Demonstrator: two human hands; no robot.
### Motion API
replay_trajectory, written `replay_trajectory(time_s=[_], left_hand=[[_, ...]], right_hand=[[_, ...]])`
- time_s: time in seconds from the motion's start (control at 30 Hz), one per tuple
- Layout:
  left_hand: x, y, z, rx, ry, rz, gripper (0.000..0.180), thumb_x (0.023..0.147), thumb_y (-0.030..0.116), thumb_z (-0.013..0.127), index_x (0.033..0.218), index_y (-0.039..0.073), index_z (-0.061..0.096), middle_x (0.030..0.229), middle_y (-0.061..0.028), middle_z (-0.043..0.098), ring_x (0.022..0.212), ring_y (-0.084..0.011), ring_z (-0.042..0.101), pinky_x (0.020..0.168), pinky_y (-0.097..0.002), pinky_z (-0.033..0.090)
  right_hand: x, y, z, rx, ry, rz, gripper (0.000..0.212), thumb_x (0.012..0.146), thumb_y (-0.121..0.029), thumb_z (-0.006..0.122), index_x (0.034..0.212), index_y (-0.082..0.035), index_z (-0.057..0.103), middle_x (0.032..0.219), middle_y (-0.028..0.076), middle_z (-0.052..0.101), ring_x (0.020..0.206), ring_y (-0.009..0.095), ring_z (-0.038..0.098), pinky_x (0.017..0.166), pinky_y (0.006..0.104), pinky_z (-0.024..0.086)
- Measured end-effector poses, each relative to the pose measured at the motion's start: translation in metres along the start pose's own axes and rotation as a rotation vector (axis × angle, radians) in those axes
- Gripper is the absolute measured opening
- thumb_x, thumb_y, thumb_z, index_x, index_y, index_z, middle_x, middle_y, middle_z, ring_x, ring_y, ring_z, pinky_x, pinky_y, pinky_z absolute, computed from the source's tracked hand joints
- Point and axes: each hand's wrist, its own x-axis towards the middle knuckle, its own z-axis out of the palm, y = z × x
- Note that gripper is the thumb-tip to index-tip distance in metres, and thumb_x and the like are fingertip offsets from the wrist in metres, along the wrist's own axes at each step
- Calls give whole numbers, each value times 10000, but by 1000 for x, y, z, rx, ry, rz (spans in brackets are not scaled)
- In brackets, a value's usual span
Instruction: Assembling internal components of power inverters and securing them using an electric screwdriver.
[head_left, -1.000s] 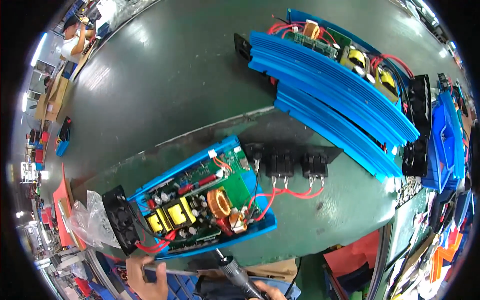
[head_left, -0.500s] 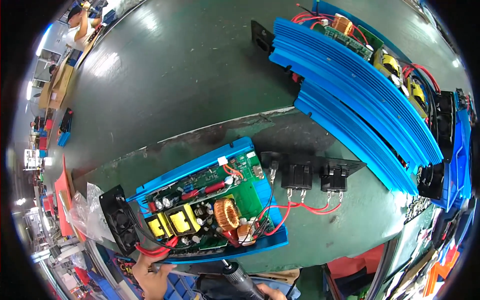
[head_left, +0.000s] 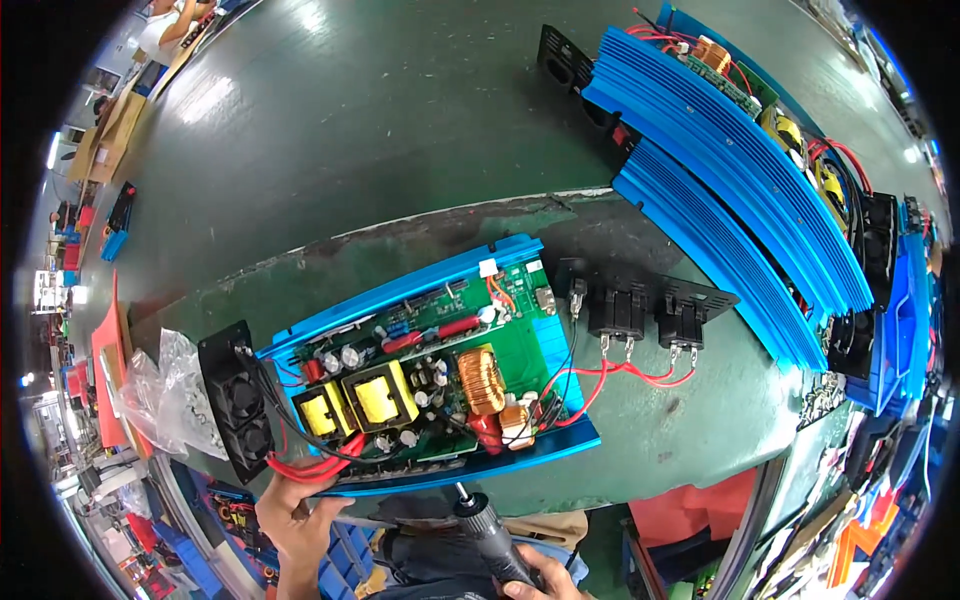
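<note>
Far left: a co-worker [head_left: 165, 35], partly cut off at the upper edge. Lower down, an orange-red sheet [head_left: 108, 375] upright beside a crumpled clear plastic bag [head_left: 178, 400].

Next, a black fan panel [head_left: 236, 385] with two fans, standing at the left end of an open blue casing [head_left: 560, 440]. Left hand [head_left: 300, 520] at the casing's lower left corner, just below thick red wires [head_left: 315, 468]; thumb apart from the forefinger, fingertips partly hidden, so cannot tell whether they grip.

Casing sits on the green table [head_left: 380, 150], near its front edge, tilted up toward the right. Inside: green circuit board [head_left: 525, 360], two yellow transformers [head_left: 380, 398], copper coil [head_left: 482, 380].

Below the casing, right hand [head_left: 545, 578] with fingers wrapped round a dark powered screwdriver [head_left: 490, 540]; tip points up, apparently short of the casing wall.

Right of casing: black socket panel [head_left: 650, 312] on the table, red leads curving beneath its two sockets. Upper right, two blue finned housings [head_left: 720, 150] side by side; beyond, a blue bin [head_left: 890, 360].
</note>
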Motion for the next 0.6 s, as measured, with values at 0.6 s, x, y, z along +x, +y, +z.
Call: replay_trajectory(time_s=[0.6], left_hand=[[47,75,3,415,-140,604,434,677,242,920,1040,81,744,889,-33,661,694,-209,619,566,-312,500]], right_hand=[[0,23,-5,-83,-57,49,603,954,-434,657,1296,41,512,953,81,641,841,145,566,773,307,454]])
